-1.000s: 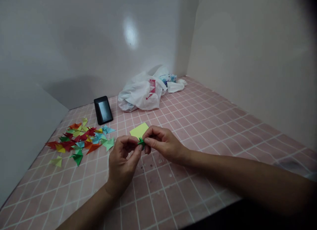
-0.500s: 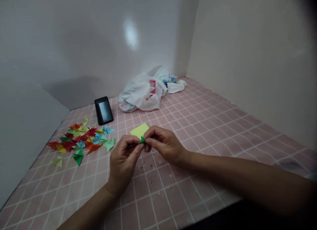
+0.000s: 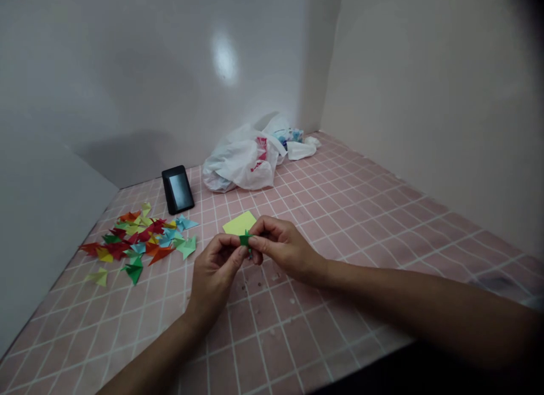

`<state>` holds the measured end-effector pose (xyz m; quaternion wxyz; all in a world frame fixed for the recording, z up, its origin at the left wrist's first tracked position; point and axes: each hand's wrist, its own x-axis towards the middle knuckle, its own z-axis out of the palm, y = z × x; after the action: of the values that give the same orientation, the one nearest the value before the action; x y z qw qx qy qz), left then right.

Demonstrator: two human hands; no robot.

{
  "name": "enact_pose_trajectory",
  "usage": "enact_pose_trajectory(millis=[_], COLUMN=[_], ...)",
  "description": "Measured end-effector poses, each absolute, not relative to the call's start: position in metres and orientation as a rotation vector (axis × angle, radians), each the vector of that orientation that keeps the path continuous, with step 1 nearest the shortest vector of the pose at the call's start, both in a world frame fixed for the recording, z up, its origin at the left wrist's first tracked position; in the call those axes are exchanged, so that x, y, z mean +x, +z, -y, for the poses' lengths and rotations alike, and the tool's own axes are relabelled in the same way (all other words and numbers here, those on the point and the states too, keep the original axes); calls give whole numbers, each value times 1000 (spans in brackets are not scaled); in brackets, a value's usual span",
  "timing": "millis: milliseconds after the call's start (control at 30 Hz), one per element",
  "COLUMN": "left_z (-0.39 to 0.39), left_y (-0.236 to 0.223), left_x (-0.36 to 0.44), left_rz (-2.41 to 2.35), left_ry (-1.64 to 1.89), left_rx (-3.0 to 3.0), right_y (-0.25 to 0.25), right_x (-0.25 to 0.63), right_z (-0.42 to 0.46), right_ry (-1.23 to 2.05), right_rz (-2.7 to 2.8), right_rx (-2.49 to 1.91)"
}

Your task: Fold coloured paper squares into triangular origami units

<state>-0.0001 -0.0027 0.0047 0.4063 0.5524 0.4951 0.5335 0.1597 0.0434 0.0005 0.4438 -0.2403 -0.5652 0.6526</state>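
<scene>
Here we are, right down at the fingertips, and it's the small green folded paper (image 3: 244,240) that has all the attention, held between the two hands above the pink-tiled counter (image 3: 361,225). It's fiddly stuff, this! With a piece so tiny, the best approach looks to be a light pinch: steady it on one side, work the fold from the other, and press each crease crisply without crushing the points. Pull too hard from both sides, I'd say, and thin paper like that could tear or skew. Lining up the edges before squeezing should pay off.

Now to the grips. The left hand (image 3: 212,279) is nearly closed at the tips, thumb and forefinger pinching the left side of the green paper. Across from it, the right hand (image 3: 289,250) has thumb and fingers drawn together on the other side, its curled fingers hiding part of the piece, so the exact fold is hard to tell. Just beyond lies a yellow paper square (image 3: 238,223), partly covered from view by the right hand. And off to the left, what a colourful crowd: a scatter of folded paper birds (image 3: 153,229), well apart from the busy fingers.
</scene>
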Motion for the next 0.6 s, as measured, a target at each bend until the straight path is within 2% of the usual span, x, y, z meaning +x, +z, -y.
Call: enact_pose_trajectory(millis=[200,600], left_z=[1,1], left_y=[3,-2], left_x=[3,2], left_rz=[-1167,-1142], left_ry=[1296,1298], left_rx=[1151,1064], right_y=[-3,-4], right_x=[159,157], right_z=[-46,-49], right_ry=[1752,1701], right_rz=[1251,1236], right_rx=[-596,-683])
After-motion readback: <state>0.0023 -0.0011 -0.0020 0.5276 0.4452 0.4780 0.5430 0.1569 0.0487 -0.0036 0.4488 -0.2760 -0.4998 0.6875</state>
